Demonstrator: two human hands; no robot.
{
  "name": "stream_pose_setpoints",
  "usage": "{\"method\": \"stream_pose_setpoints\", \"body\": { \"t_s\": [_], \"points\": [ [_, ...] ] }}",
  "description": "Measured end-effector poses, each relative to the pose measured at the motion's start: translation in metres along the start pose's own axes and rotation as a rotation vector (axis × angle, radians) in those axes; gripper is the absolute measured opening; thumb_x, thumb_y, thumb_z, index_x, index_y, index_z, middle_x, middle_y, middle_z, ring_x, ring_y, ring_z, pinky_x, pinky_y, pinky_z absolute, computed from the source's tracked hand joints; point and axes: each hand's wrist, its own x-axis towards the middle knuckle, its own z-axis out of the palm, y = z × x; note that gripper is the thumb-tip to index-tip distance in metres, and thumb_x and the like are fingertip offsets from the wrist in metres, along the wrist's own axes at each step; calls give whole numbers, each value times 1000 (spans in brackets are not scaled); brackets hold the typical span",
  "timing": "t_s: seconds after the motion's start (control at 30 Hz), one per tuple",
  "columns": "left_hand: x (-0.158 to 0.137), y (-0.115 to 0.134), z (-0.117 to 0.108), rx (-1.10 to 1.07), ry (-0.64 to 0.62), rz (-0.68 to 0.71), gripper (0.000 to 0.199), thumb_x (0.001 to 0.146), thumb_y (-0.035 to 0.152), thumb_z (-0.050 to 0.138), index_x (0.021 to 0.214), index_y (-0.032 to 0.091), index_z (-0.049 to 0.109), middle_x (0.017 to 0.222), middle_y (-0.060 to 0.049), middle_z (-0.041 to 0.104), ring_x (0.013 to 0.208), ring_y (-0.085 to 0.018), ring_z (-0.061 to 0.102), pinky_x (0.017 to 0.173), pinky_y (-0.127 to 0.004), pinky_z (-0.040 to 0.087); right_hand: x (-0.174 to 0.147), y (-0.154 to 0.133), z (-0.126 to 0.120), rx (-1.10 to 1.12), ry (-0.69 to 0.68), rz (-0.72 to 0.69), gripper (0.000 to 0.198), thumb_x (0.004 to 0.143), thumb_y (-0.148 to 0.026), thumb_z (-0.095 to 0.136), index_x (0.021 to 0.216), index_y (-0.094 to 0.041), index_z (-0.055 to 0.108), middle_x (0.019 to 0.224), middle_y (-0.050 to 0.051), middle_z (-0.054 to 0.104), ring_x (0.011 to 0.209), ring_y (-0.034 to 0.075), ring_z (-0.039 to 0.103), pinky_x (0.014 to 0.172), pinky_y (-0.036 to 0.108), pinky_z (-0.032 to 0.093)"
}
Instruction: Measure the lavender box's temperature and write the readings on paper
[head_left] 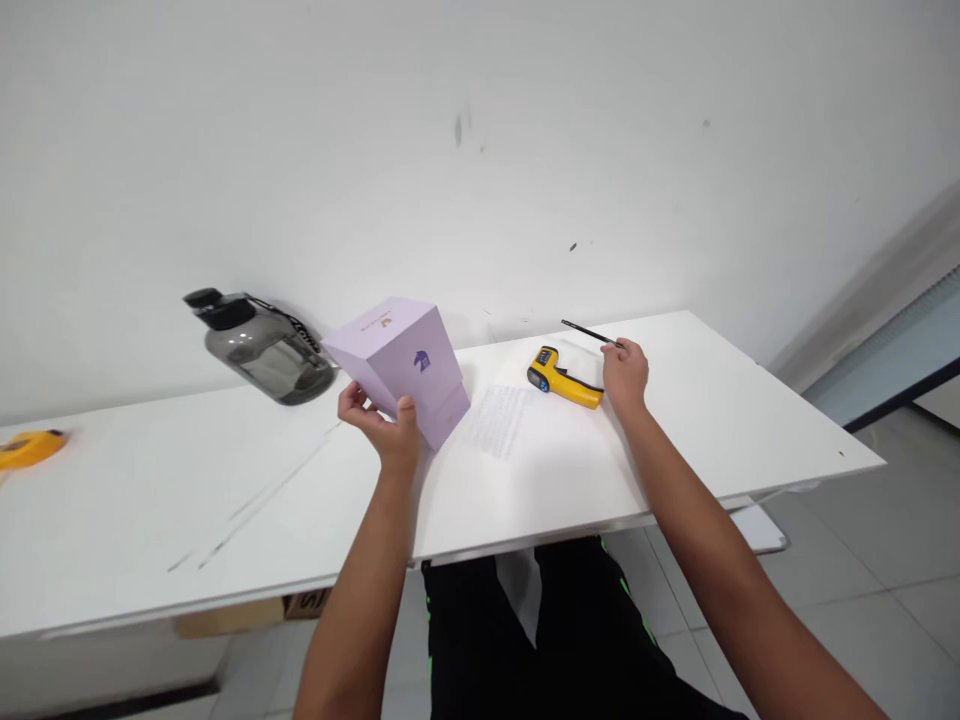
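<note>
A lilac box [409, 365] with a dark horse-head emblem is gripped by my left hand [386, 425], thumb on the near face and fingers at its left side. The box stands tilted at the left of a sheet of handwritten paper [501, 420]. My right hand [626, 372] is closed around a slim black pencil [589, 331], which points up and left. Just left of that hand lies a yellow infrared thermometer [564, 380], its handle end close to my wrist.
A grey see-through water bottle [270, 355] with a black lid and strap is behind the box to the left. At the far left edge lies a yellow-orange object [30, 449], partly cut off. The white table [772, 420] ends at the right, and a white wall [480, 200] rises behind it.
</note>
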Motion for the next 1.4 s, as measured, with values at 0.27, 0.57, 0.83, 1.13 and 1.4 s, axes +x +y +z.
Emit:
{"method": "stream_pose_setpoints", "body": {
  "t_s": [0.27,0.57,0.83,1.13,1.4],
  "points": [
    [-2,1,0,7,-10,-10,100,63,90,69,133,27,33,138,-14,38,124,-28,47,97,-42,45,-7,-1,10,-239,-234,53,57,97,-45,51,145,-15,58,140,18,69,132,35,61,110,46,43],
    [3,21,-5,138,108,182,92,75,96,47,133,26,37,141,-17,37,137,-34,42,113,-54,35,-26,0,17,-646,-467,-370,52,93,-58,58,127,-21,69,123,18,73,122,39,63,103,52,40],
    [-63,76,1,288,-733,635,25,90,31,70,114,27,69,111,-7,76,112,-29,70,126,-58,26,-34,6,26,-763,-476,-520,40,95,-46,64,124,-18,67,126,22,70,122,38,62,103,53,40],
    [-66,57,-1,328,-417,614,45,82,35,80,123,27,63,136,-17,63,141,-37,54,122,-62,37,-47,-2,25,-167,-444,-409,40,97,-51,53,121,-22,66,115,14,71,108,32,66,94,44,50],
    [-37,20,-8,143,-199,-519,112,63,44,92,146,26,20,149,-22,42,139,-37,52,111,-58,50,-87,-15,22,303,-633,-346,50,78,-63,67,112,-26,58,96,6,66,87,28,61,84,46,55]
  ]
}}
